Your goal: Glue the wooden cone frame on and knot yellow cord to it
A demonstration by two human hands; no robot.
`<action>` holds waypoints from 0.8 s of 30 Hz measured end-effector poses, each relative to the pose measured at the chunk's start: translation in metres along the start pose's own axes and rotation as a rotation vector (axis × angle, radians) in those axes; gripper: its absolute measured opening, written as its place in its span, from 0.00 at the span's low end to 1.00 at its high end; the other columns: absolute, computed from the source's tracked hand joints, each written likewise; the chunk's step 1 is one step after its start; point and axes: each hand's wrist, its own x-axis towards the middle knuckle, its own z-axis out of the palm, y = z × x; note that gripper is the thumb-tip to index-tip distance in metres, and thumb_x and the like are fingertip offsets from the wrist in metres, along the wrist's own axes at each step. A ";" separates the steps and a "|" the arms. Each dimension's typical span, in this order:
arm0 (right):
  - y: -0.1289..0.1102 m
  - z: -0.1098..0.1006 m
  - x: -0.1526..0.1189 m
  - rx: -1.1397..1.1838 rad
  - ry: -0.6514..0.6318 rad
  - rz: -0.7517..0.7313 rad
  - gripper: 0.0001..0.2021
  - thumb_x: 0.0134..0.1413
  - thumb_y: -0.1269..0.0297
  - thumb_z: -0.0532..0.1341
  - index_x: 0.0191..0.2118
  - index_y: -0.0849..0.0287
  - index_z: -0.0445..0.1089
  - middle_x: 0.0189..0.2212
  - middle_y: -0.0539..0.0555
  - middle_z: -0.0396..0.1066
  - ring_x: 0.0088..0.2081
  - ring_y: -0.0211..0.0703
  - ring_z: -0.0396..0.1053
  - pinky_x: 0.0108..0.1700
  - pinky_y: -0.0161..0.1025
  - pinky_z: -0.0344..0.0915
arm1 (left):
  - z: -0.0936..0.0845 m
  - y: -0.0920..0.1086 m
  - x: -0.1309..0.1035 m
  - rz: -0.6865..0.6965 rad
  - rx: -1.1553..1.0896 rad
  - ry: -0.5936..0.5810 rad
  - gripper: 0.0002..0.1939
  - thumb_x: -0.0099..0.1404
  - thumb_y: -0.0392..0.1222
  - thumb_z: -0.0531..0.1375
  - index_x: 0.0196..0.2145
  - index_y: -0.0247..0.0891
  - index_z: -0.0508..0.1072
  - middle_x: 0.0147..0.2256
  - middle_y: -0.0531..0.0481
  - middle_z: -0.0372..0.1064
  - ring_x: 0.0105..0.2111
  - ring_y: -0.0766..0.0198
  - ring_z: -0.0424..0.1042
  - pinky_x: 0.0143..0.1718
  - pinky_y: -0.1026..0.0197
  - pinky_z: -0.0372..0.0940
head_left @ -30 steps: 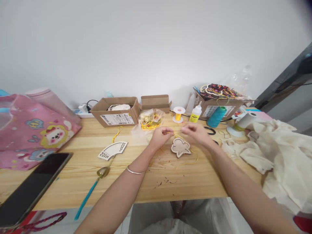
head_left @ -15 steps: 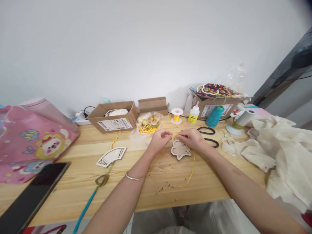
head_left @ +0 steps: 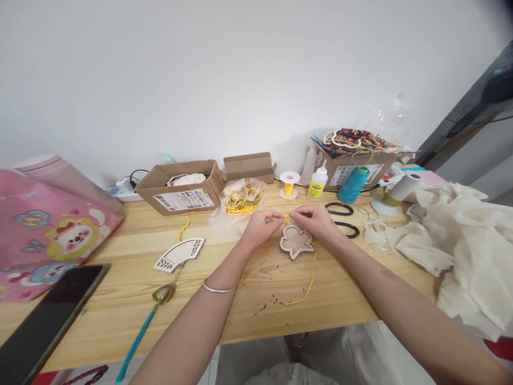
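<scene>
My left hand (head_left: 261, 227) and my right hand (head_left: 313, 220) face each other over the table, each with fingertips pinched on a yellow cord (head_left: 313, 264). Between them the cord forms a small loop or knot at the top of a flower-shaped wooden pendant (head_left: 295, 240). The pendant lies just below my fingers; whether it rests on the wood I cannot tell. A loose end of the cord curves down past the pendant's right side onto the table. The fine detail of the knot is too small to make out.
To the left lie a fan-shaped wooden pendant (head_left: 180, 254) with a bell and teal tassel (head_left: 136, 342), and a phone (head_left: 52, 315). Behind stand a cardboard box (head_left: 180, 187), a bag of yellow cords (head_left: 242, 200), a spool (head_left: 289, 184) and a glue bottle (head_left: 317, 184). Black-handled scissors (head_left: 340, 209) and cream fabric (head_left: 460, 251) lie right.
My fingertips have drawn closer together around the yellow cord, and the loop above the pendant shows more plainly. The view has shifted slightly.
</scene>
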 end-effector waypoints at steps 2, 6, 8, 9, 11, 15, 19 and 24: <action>-0.003 -0.001 0.000 0.008 0.034 0.012 0.13 0.41 0.60 0.56 0.24 0.64 0.73 0.18 0.50 0.68 0.19 0.35 0.60 0.19 0.31 0.55 | 0.000 0.000 0.000 0.012 0.004 -0.004 0.12 0.49 0.43 0.58 0.30 0.33 0.73 0.24 0.50 0.71 0.23 0.68 0.66 0.25 0.66 0.59; -0.007 -0.002 0.000 0.018 0.080 0.018 0.12 0.40 0.61 0.56 0.23 0.65 0.72 0.17 0.50 0.66 0.19 0.35 0.60 0.20 0.31 0.55 | 0.000 -0.001 0.001 0.048 0.005 -0.018 0.12 0.49 0.42 0.58 0.30 0.34 0.73 0.30 0.48 0.72 0.29 0.64 0.69 0.32 0.63 0.62; -0.007 -0.002 0.000 0.022 0.087 0.015 0.12 0.40 0.61 0.56 0.23 0.64 0.72 0.16 0.50 0.66 0.19 0.34 0.59 0.20 0.31 0.54 | 0.000 -0.002 0.001 0.058 0.006 -0.021 0.12 0.49 0.43 0.58 0.31 0.34 0.73 0.31 0.47 0.72 0.31 0.63 0.69 0.34 0.62 0.62; -0.007 -0.002 0.000 0.025 0.091 0.012 0.12 0.40 0.61 0.56 0.23 0.64 0.72 0.16 0.50 0.66 0.19 0.34 0.59 0.20 0.31 0.54 | 0.000 -0.003 0.002 0.057 0.006 -0.023 0.12 0.49 0.43 0.58 0.31 0.35 0.73 0.32 0.47 0.72 0.31 0.63 0.69 0.35 0.62 0.63; -0.008 -0.002 0.000 0.037 0.099 0.011 0.11 0.40 0.62 0.56 0.23 0.64 0.71 0.16 0.50 0.66 0.19 0.34 0.59 0.20 0.31 0.54 | 0.000 -0.004 0.001 0.049 0.001 -0.027 0.13 0.48 0.44 0.59 0.32 0.35 0.73 0.33 0.47 0.72 0.32 0.62 0.70 0.36 0.61 0.63; -0.012 -0.003 0.000 0.057 0.119 0.008 0.10 0.40 0.64 0.56 0.23 0.64 0.71 0.17 0.50 0.66 0.20 0.35 0.59 0.21 0.32 0.55 | 0.000 -0.004 0.001 0.047 -0.025 -0.040 0.13 0.48 0.44 0.59 0.32 0.36 0.74 0.33 0.47 0.73 0.33 0.61 0.70 0.36 0.61 0.63; -0.017 -0.005 -0.001 0.072 0.142 -0.025 0.09 0.40 0.64 0.56 0.22 0.63 0.70 0.18 0.50 0.67 0.22 0.37 0.62 0.25 0.33 0.57 | 0.000 -0.002 0.000 0.050 -0.055 -0.063 0.13 0.48 0.44 0.59 0.31 0.35 0.74 0.32 0.47 0.73 0.32 0.61 0.70 0.35 0.61 0.63; -0.022 -0.007 -0.003 0.060 0.182 -0.098 0.08 0.41 0.66 0.56 0.20 0.63 0.68 0.20 0.51 0.67 0.26 0.38 0.63 0.30 0.35 0.59 | -0.001 -0.001 -0.001 0.047 -0.064 -0.069 0.13 0.48 0.44 0.59 0.30 0.34 0.75 0.32 0.46 0.73 0.32 0.60 0.70 0.34 0.61 0.64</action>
